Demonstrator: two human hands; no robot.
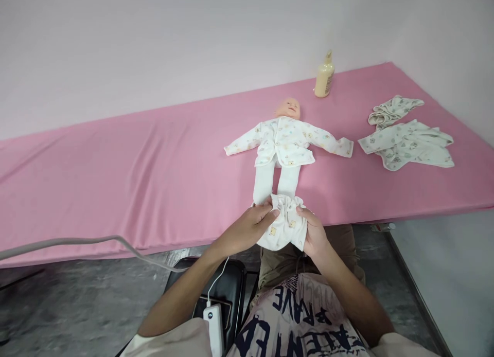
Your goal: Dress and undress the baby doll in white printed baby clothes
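Baby pants [283,226], white with small bear prints and a gathered waistband, are stretched between my two hands at the bed's front edge. My left hand [252,226] grips the waistband on the left, thumb on top. On the right side, my right hand [312,228] pinches the same pants. Just beyond them lies a baby doll [290,109] on its back, head away from me. It wears a white patterned jacket [284,141] with both sleeves spread out. White-covered legs [288,181] point toward me, and their ends are hidden behind the pants and my left hand.
The doll lies on a bed with a pink sheet [185,172]. A pump bottle [324,78] stands at the back. Crumpled printed baby clothes [412,143] lie to the right. A grey cable [96,239] crosses the front left, above a black stool [227,280] holding a white power bank [213,326].
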